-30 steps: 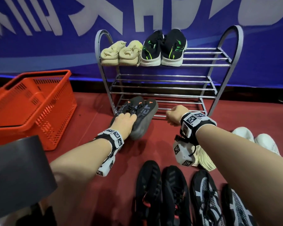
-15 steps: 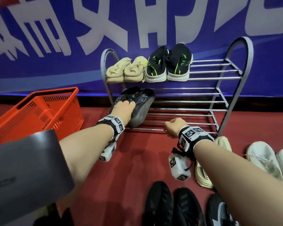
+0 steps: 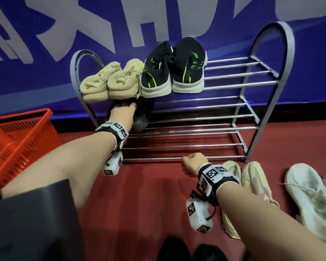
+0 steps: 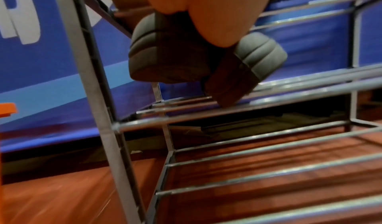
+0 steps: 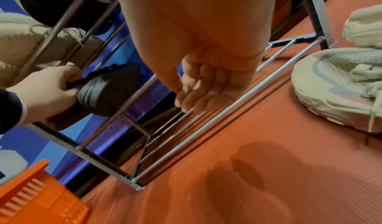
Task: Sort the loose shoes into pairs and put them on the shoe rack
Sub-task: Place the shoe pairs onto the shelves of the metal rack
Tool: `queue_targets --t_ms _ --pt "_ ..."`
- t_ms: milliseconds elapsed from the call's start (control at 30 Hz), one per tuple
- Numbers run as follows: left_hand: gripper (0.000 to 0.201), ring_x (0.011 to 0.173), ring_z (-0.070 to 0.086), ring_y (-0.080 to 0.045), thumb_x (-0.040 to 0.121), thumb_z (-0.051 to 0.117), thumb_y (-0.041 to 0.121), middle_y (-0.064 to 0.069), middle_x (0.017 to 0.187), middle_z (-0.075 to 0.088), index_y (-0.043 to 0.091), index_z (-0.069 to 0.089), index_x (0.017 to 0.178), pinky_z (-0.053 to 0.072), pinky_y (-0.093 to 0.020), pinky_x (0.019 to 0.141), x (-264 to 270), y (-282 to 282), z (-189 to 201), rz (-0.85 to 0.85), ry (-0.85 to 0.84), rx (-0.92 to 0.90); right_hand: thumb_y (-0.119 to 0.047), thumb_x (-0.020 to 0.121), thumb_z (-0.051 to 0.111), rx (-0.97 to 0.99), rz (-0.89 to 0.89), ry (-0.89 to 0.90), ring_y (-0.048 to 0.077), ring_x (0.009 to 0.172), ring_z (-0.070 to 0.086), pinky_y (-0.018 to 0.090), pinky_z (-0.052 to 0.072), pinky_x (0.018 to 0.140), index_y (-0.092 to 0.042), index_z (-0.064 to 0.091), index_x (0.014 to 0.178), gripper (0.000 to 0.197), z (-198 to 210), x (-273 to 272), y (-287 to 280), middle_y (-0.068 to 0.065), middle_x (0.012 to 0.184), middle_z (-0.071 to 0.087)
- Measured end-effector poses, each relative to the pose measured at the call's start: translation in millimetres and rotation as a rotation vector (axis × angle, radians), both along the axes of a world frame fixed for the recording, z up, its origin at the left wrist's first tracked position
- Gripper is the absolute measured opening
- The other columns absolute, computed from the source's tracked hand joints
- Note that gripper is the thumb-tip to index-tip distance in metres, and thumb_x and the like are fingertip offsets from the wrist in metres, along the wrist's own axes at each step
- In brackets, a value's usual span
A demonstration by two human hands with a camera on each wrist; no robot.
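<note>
- A silver metal shoe rack [image 3: 252, 83] made of thin horizontal rods stands against a blue banner wall [image 3: 45, 53]; every place below is given relative to this rack.
- The left hand [image 3: 123, 114] pinches two dark grey ribbed-sole sneakers [image 4: 186, 56] together by their heel openings, at the left end of the rack's middle shelf, just under the top shelf.
- In the left wrist view the sneakers hang tilted, only one heel edge touching a rod. Risk, as a judgement: let go now and a sole could slip between rods or tip off the front.
- One hand carries both shoes, so one could twist free.
- A beige knitted pair [image 3: 109, 81] and a black pair with green stripes [image 3: 173, 66] sit on the top shelf directly above; the rising knuckles could nudge the beige pair off.
- The right hand [image 5: 198, 90] hovers at the rack's lowest front rod, fingers loosely curled and close together, holding nothing; whether they touch the rod I cannot tell.
- Pale sneakers [image 3: 252, 185] lie on the red floor [image 3: 149, 200] right of the rack, and an orange plastic basket [image 3: 17, 140] sits left of it.
</note>
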State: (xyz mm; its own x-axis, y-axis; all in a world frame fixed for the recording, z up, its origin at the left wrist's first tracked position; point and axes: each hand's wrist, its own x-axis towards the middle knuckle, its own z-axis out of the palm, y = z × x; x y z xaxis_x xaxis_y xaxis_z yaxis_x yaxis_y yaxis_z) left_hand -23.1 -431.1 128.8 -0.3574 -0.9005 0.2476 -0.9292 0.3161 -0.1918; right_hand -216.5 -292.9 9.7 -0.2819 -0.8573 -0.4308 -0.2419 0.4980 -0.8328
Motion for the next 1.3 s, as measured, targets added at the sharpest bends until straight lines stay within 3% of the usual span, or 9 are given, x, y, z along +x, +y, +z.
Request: queue_targets --t_ms 167,367,433,500,600,800,1000,1200,1300 --pt "0.031 0.1 0.057 -0.046 0.089 0.048 0.006 -0.026 0.111 0.058 0.004 0.053 0.119 0.047 -0.049 0.081 5.6 -14.8 -26.4 0.029 0.099 0.033 -0.019 0.086 0.045 0.043 0.015 0.03 0.024 0.05 0.054 0.027 0.044 0.057 -0.013 0.054 0.05 0.038 -23.6 2.0 -3.6 0.004 0.05 0.056" --pt "0.05 0.113 0.051 -0.045 0.094 0.049 0.042 -0.027 0.127 0.049 0.011 0.045 0.132 0.044 -0.047 0.092 13.0 -0.3 -27.0 0.173 0.453 0.061 -0.018 0.087 0.046 0.05 -0.005 0.031 0.02 0.045 0.053 0.022 0.043 0.049 -0.013 0.057 0.052 0.037 -25.0 2.9 -0.4 0.004 0.05 0.057" --pt "0.064 0.126 0.041 -0.045 0.083 0.056 0.059 -0.023 0.14 0.039 0.025 0.042 0.136 0.038 -0.05 0.104 8.4 8.3 -29.9 0.208 0.582 0.115 -0.017 0.089 0.047 0.049 -0.025 -0.005 0.019 0.043 0.051 0.021 0.041 0.047 -0.013 0.055 0.053 0.037 -19.5 4.0 -1.6 0.004 0.049 0.055" --pt "0.084 0.139 0.021 -0.043 0.069 0.059 0.074 -0.019 0.152 0.022 0.036 0.035 0.141 0.021 -0.06 0.111 6.4 16.4 -30.4 0.285 0.537 0.173 -0.016 0.089 0.047 0.054 -0.036 -0.057 0.019 0.042 0.047 0.02 0.036 0.046 -0.014 0.051 0.053 0.037 -13.0 6.5 -1.6 0.005 0.051 0.051" --pt "0.104 0.145 -0.001 -0.04 0.053 0.055 0.089 -0.015 0.158 0.007 0.042 0.031 0.142 0.004 -0.07 0.109 1.0 26.7 -35.8 0.39 0.449 0.259 -0.016 0.087 0.042 0.06 -0.039 -0.087 0.017 0.039 0.043 0.02 0.031 0.044 -0.013 0.049 0.051 0.037 -5.9 10.6 2.3 0.006 0.049 0.047" --pt "0.09 0.14 -0.016 -0.05 0.061 0.064 0.076 -0.016 0.158 -0.011 0.036 0.04 0.139 0.01 -0.071 0.107 -23.3 44.5 -47.7 0.479 0.504 0.294 -0.018 0.088 0.046 0.033 -0.024 0.025 0.019 0.043 0.053 0.02 0.042 0.046 -0.011 0.058 0.055 0.036 1.5 7.4 12.1 0.006 0.052 0.057" --pt "0.117 0.138 -0.009 -0.056 0.044 0.072 0.079 -0.015 0.156 -0.02 0.03 0.033 0.143 0.017 -0.069 0.106 -32.5 43.0 -37.1 0.608 0.489 0.321 -0.018 0.088 0.046 0.029 -0.003 0.032 0.019 0.044 0.053 0.021 0.044 0.048 -0.01 0.059 0.057 0.035 7.0 4.2 18.2 0.006 0.052 0.058" --pt "0.101 0.139 0.007 -0.047 0.061 0.06 0.08 -0.002 0.153 0.013 0.019 0.044 0.139 0.023 -0.055 0.109 -24.8 52.6 -37.4 0.519 0.395 0.377 -0.017 0.086 0.046 0.024 -0.001 0.031 0.019 0.045 0.053 0.021 0.042 0.048 -0.01 0.059 0.056 0.034 11.3 -1.2 22.6 0.006 0.053 0.059" --pt "0.098 0.137 0.011 -0.045 0.062 0.062 0.077 0.003 0.151 0.017 0.017 0.046 0.138 0.021 -0.057 0.109 -26.6 53.0 -36.9 0.509 0.41 0.377 -0.017 0.087 0.045 0.033 -0.006 0.035 0.019 0.044 0.052 0.021 0.04 0.047 -0.01 0.058 0.056 0.034 10.0 -2.4 24.4 0.006 0.052 0.058"
